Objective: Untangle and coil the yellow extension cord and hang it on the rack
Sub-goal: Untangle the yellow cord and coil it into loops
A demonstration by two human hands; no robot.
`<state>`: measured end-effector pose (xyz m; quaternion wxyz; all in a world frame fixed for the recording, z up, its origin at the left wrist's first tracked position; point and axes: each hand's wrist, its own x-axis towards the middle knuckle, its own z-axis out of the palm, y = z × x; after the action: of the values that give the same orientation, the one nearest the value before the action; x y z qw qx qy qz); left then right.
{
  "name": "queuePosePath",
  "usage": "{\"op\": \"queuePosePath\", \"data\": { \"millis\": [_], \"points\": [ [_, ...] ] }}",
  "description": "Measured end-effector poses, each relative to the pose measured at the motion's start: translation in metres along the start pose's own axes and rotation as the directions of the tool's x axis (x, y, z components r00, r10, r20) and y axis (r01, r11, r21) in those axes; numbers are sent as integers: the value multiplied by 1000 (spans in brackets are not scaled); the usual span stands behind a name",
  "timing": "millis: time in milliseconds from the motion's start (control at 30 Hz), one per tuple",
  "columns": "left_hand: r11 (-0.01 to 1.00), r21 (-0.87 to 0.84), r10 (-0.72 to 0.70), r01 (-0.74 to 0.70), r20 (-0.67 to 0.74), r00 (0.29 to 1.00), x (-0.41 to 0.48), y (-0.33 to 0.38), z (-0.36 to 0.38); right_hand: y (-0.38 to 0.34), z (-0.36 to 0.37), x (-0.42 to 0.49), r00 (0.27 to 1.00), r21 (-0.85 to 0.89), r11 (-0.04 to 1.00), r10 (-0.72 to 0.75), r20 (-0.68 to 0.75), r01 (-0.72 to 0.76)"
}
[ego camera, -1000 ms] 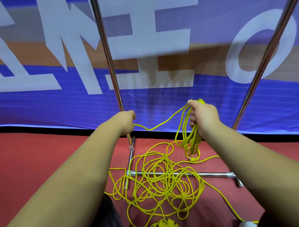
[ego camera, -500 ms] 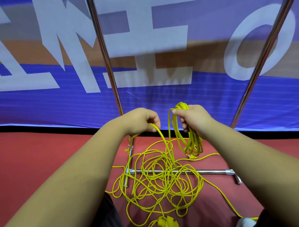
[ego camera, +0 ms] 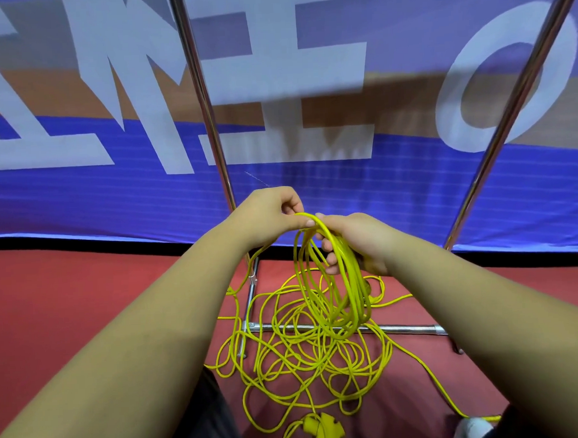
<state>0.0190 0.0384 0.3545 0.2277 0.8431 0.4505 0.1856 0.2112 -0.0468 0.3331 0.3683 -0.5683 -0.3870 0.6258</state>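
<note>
The yellow extension cord lies in a tangled heap on the red floor, over the rack's bottom bar. Several loops of it hang from my right hand, whose fingers curl round the top of the bundle. My left hand touches the right hand and pinches a strand of the cord at the top of the loops. The cord's yellow socket end rests on the floor near the bottom edge. The metal rack has two upright poles and a floor bar; its top is out of view.
A blue banner with large white letters hangs right behind the rack. One strand of cord runs right across the floor toward a white shoe at the bottom right corner. Dark trouser legs show at the bottom.
My left hand has moved right from beside the rack's left pole and met the right hand, bringing a strand of cord onto the bundle. The right hand has dropped slightly.
</note>
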Motion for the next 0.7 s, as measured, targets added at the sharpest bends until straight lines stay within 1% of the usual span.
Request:
{"op": "queuePosePath", "data": {
  "millis": [100,167,267,333,467,600,700],
  "points": [
    [996,-84,-34,43,101,994,-1,-7,2,-5,3,-5,1000,3,1000,-23,-2,23],
    [995,-87,-34,47,149,988,0,-10,3,-7,3,-7,1000,-27,999,-30,-4,30],
    [999,16,-36,34,136,990,3,-10,5,-8,2,-8,1000,-51,999,-15,5,16],
    [997,72,9,-18,127,992,4,-10,11,-10,2,-9,999,-38,999,-15,34,16],
    [988,64,132,-141,127,983,6,-7,21,-14,2,-15,996,-35,999,-20,87,23],
    [987,49,146,-153,124,981,7,-1,23,-18,-3,-18,993,13,1000,8,121,-10],
    [990,-7,143,-144,186,972,6,8,19,-21,-10,-19,990,-11,1000,31,141,-29]
  ]
}}
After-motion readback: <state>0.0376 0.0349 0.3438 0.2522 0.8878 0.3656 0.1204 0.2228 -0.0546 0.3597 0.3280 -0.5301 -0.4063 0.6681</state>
